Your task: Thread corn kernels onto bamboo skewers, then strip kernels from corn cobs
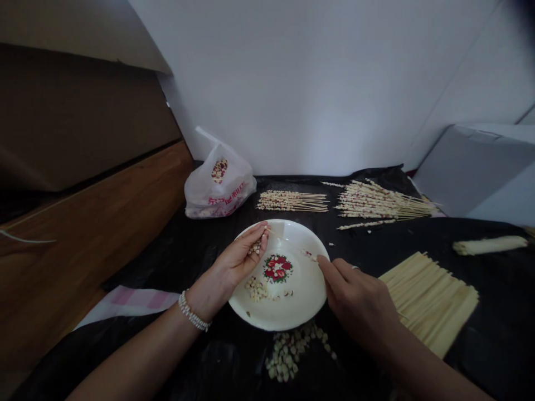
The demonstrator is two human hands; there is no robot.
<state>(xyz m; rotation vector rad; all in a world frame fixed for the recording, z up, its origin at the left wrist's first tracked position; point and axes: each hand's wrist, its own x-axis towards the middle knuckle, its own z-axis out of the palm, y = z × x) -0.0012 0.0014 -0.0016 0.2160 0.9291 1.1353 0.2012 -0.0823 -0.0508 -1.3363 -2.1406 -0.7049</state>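
Note:
A white bowl with a red flower print lies in the middle, some pale kernels in it. Over its left side, my left hand cups several kernels and pinches one between thumb and forefinger at the tip of a thin skewer. My right hand, at the bowl's right rim, is closed on the skewer's other part, where a few kernels are threaded. Loose greenish kernels lie on the black sheet just below the bowl.
Behind the bowl stand a white plastic bag of kernels and two groups of filled skewers. Bare skewers lie at the right, near a wrapped bundle. A cardboard box is at the left.

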